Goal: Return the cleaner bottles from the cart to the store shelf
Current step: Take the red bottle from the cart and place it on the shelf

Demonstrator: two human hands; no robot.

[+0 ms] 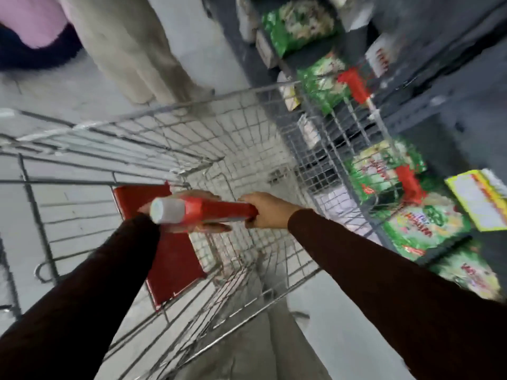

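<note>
The frame is blurred. A wire shopping cart (192, 127) fills the middle, seen from above. Across its near end lies a red bar with a pale grey end cap, apparently the cart's push handle (219, 211). My left hand (197, 198) is wrapped around the bar near the cap. My right hand (266, 211) grips its other end. Both arms wear dark sleeves. A red seat flap (170, 259) hangs below the handle. I make out no cleaner bottles in the basket. The store shelf (452, 111) runs along the right.
Green packets (299, 26) and white boxes line the grey shelf on the right, with a yellow box (480, 198) at its near end. Another person in beige trousers (131, 50) stands beyond the cart. The floor is pale grey.
</note>
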